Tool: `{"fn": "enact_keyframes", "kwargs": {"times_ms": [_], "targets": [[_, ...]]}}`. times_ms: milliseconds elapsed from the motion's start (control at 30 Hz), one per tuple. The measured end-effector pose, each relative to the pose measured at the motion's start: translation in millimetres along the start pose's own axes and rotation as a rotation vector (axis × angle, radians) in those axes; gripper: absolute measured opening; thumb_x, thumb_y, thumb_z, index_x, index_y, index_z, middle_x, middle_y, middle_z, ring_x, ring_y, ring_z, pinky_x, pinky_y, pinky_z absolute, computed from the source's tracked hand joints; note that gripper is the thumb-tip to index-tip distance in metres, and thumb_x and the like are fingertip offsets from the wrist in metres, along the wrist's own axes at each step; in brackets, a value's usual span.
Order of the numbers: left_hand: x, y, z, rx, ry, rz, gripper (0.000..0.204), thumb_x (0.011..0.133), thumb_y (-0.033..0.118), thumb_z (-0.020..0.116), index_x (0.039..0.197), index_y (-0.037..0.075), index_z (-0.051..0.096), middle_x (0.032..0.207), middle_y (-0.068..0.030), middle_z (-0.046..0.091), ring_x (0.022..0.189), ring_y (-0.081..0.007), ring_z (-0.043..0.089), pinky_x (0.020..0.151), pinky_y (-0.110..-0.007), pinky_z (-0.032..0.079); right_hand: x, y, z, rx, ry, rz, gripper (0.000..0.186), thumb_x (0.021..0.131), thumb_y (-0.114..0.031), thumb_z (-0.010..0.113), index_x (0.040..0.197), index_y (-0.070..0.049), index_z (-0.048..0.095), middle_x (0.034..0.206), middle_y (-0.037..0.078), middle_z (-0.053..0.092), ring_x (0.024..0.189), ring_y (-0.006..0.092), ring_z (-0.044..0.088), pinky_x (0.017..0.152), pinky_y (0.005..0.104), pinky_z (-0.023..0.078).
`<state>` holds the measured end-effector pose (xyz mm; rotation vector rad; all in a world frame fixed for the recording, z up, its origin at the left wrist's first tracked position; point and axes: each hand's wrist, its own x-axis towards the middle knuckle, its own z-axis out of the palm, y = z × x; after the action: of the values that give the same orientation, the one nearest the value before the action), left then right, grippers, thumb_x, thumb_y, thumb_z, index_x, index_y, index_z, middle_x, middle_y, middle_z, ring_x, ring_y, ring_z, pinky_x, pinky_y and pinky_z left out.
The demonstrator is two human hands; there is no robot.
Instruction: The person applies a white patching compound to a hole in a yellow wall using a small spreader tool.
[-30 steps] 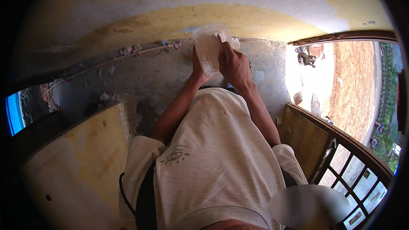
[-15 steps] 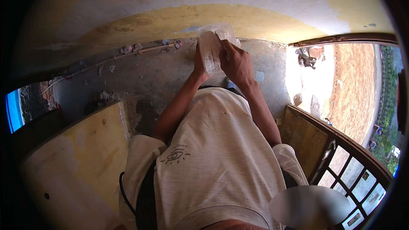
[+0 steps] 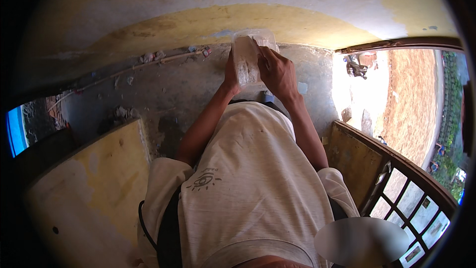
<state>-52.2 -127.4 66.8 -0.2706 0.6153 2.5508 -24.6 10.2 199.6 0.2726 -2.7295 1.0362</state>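
In front of me, near the wall, I hold up a clear plastic tub (image 3: 265, 34) with rounded corners. Whitish, paste-like smears (image 3: 244, 62) coat the inside. My left hand (image 3: 231, 72) grips the tub from its left side, with most of its fingers hidden behind it. My right hand (image 3: 278, 72) is closed over the tub's right part, fingers bent and pressed together. A thin dark edge shows by its fingertips against the smears; what this hand holds is too small to name.
A yellow and grey patched wall (image 3: 238, 15) rises ahead. A long thin pole (image 3: 173, 58) and scraps of litter (image 3: 148, 58) lie along its foot on the concrete floor (image 3: 193, 84). A low yellow wall (image 3: 94, 178) stands left, a bright doorway (image 3: 364, 89) and paned window (image 3: 411, 208) right.
The tub and both hands have shifted very slightly right and down. Both hands keep their hold.
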Motion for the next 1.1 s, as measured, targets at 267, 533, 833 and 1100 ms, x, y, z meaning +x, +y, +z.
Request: {"fn": "enact_keyframes", "kwargs": {"times_ms": [267, 533, 833, 1100], "targets": [[-3.0, 9.4, 6.3, -0.048, -0.021, -0.057, 0.061, 0.104, 0.058, 0.030, 0.139, 0.013, 0.055, 0.127, -0.0098, 0.066, 0.112, -0.0260, 0.067, 0.098, -0.045, 0.055, -2.0, -4.0, -3.3, 0.090, -0.020, -0.074, 0.019, 0.089, -0.007, 0.064, 0.108, -0.006, 0.065, 0.089, 0.017, 0.070, 0.074, 0.0389, 0.068, 0.062, 0.0458, 0.055], [8.1, 4.0, -14.7, -0.028, -0.133, -0.008, 0.056, 0.105, 0.055, 0.031, 0.143, 0.018, 0.052, 0.134, -0.0069, 0.062, 0.122, -0.0287, 0.061, 0.103, -0.050, 0.051, -4.7, 2.0, 2.1, 0.066, 0.014, 0.014, 0.019, 0.091, -0.007, 0.063, 0.110, -0.005, 0.066, 0.089, 0.019, 0.070, 0.073, 0.0405, 0.068, 0.061, 0.0466, 0.054], [6.0, 4.7, 10.4, 0.035, -0.012, 0.005, 0.058, 0.106, 0.054, 0.029, 0.141, 0.014, 0.052, 0.130, -0.0102, 0.064, 0.114, -0.0262, 0.066, 0.098, -0.046, 0.055, 4.3, 9.8, -8.3, 0.062, 0.051, 0.022, 0.022, 0.090, -0.005, 0.063, 0.112, -0.005, 0.066, 0.090, 0.017, 0.071, 0.073, 0.0393, 0.069, 0.060, 0.0454, 0.055], [15.9, -1.0, -15.6, -0.265, -0.438, -0.039, 0.057, 0.105, 0.054, 0.030, 0.138, 0.014, 0.054, 0.126, -0.0107, 0.065, 0.112, -0.0261, 0.067, 0.096, -0.047, 0.056, 4.2, -6.0, -9.6, 0.099, -0.031, -0.098, 0.016, 0.092, -0.007, 0.066, 0.107, -0.002, 0.068, 0.088, 0.018, 0.070, 0.072, 0.0371, 0.069, 0.062, 0.0425, 0.053]]}}
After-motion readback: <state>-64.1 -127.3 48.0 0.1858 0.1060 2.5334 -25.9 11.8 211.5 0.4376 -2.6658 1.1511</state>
